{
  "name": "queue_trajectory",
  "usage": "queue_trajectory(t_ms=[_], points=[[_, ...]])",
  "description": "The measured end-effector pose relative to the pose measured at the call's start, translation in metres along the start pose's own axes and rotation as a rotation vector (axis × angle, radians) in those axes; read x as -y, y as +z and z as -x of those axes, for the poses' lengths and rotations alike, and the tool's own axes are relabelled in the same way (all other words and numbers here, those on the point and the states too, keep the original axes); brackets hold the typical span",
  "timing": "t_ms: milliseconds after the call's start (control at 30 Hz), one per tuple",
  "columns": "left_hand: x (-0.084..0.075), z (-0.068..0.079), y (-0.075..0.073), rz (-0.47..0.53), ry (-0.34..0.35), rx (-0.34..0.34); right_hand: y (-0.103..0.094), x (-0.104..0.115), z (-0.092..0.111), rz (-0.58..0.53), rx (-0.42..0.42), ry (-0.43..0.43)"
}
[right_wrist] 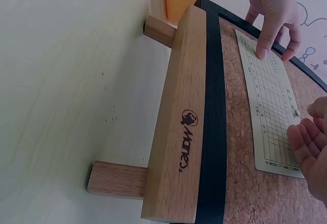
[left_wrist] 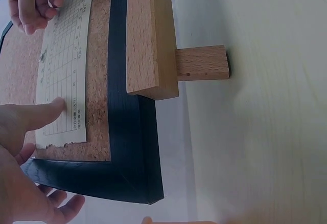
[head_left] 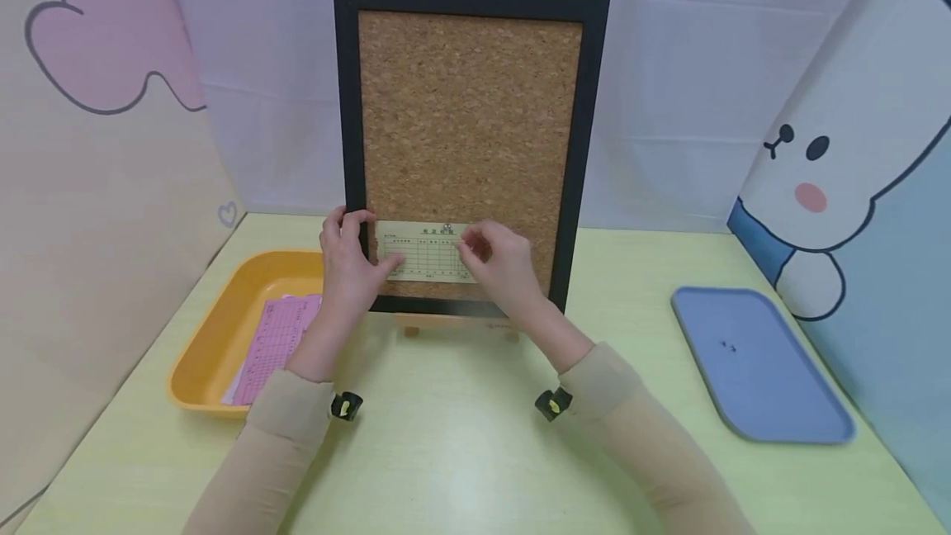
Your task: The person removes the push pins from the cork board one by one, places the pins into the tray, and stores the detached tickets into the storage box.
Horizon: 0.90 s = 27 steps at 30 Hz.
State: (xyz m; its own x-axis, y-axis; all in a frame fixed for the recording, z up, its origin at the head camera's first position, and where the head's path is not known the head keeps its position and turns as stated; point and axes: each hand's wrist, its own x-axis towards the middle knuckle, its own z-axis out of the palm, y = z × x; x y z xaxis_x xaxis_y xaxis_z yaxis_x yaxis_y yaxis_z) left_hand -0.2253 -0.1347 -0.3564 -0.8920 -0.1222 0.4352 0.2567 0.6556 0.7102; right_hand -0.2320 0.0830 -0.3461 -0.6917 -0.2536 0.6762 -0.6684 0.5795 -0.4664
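Note:
A cork board [head_left: 470, 114] in a black frame stands on a wooden easel [right_wrist: 179, 116]. Low on the cork lies a pale printed form [head_left: 423, 258] with a torn left end. My left hand [head_left: 351, 258] grips the frame's left edge, fingers behind it, thumb pressing the form. A small clear-looking object, perhaps a pushpin [head_left: 447, 228], sits at the form's upper edge. By the form's right end is my right hand [head_left: 501, 262], fingers bent and thumb near the index finger. Whether anything tiny lies between those fingertips is hidden.
On the left, a yellow tray [head_left: 211, 337] holds pink printed slips [head_left: 278, 345]. A blue tray [head_left: 773, 378] at the right has a few tiny dark items [head_left: 728, 346] on it. White cloth [head_left: 669, 106] hangs behind the board.

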Motion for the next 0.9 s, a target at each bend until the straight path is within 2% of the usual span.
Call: queue_trajectory(t_ms=[233,500,900], points=[[-0.001,0.000,0.001,0.008,-0.008,0.007,0.009,0.000,-0.009,0.061,-0.016,0.026],[-0.002,-0.001,0.001,0.012,-0.025,0.003,0.014,0.000,-0.013,0.233,-0.039,-0.012],[-0.001,-0.001,0.002,0.015,-0.002,-0.012,0.019,0.002,-0.013,0.268,-0.088,0.003]])
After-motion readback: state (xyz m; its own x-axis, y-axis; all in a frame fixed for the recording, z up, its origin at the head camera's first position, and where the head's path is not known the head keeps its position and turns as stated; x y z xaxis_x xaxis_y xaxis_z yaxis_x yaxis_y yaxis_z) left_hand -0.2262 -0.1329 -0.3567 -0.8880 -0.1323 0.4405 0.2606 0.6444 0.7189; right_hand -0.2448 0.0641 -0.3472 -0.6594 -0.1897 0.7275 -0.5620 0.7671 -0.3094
